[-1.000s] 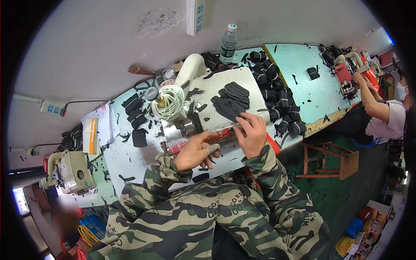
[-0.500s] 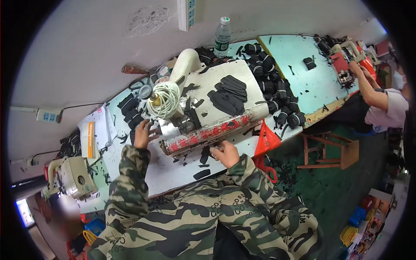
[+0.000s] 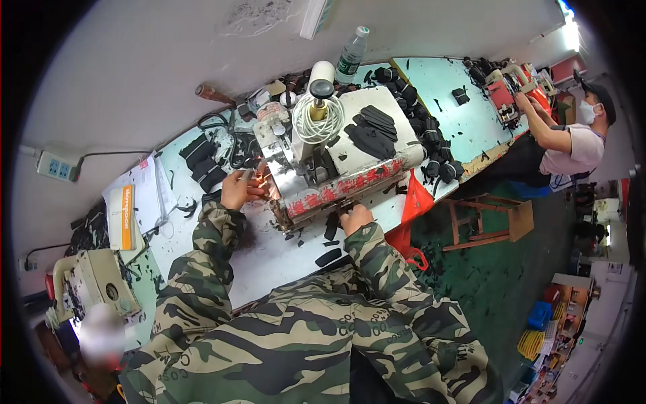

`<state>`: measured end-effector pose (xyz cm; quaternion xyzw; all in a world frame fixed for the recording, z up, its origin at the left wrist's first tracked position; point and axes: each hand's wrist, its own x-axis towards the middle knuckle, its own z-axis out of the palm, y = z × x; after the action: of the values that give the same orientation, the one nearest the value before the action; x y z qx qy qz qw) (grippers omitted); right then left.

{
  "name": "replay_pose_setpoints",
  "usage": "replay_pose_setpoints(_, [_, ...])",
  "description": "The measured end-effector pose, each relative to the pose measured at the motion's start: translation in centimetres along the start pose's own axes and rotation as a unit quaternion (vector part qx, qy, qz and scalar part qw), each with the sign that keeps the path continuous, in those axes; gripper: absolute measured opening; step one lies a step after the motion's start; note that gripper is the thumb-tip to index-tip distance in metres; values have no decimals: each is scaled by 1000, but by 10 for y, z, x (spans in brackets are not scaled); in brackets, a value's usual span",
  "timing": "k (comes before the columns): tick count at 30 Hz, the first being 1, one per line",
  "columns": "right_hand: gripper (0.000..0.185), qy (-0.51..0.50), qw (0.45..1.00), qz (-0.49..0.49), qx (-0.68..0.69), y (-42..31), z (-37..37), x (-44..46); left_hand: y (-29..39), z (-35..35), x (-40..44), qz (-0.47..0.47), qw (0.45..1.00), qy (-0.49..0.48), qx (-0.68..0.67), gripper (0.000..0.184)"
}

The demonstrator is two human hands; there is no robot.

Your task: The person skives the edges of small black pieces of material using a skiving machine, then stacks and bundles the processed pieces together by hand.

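Observation:
A white bench machine (image 3: 410, 156) with worn red lettering along its front stands before me, a coil of white cord (image 3: 317, 121) round its post. My left hand (image 3: 240, 190) is at the machine's left end, fingers bent and slightly apart, with nothing visible in them. An orange glow like sparks (image 3: 264, 176) shows beside its fingertips. My right hand (image 3: 356, 219) is curled at the lower front edge; its fingertips are partly hidden, and what they grip cannot be made out. Dark strips (image 3: 372, 133) lie stacked on the machine's top.
Black bundles (image 3: 431, 131) are heaped right of the machine, with a water bottle (image 3: 352, 55) behind. A red bag (image 3: 418, 196) hangs at the table edge, near a wooden stool (image 3: 494, 219). Papers (image 3: 140, 192) lie left. A co-worker (image 3: 572, 145) works at another machine to the right.
My view has shifted, and more of the co-worker shows. My left hand has drawn its fingers in at the machine's end, where the orange glow has appeared. My right hand stays by the front edge.

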<state>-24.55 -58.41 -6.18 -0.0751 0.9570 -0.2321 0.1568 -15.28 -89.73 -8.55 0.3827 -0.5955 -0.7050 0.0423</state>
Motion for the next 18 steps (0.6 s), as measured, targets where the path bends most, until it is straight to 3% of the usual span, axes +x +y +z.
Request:
replay_pose_setpoints(3, [26, 3, 1000, 18, -25, -7, -1, -2, -7, -8, 11, 39, 999, -18, 23, 41])
replay_pose_setpoints(7, [24, 3, 1000, 14, -15, -4, -1, 0, 2, -8, 9, -70, 997, -21, -15, 49])
replay_pose_setpoints(18, [30, 1, 1000, 10, 16, 0, 1, 4, 12, -15, 13, -76, 996, -44, -16, 43])
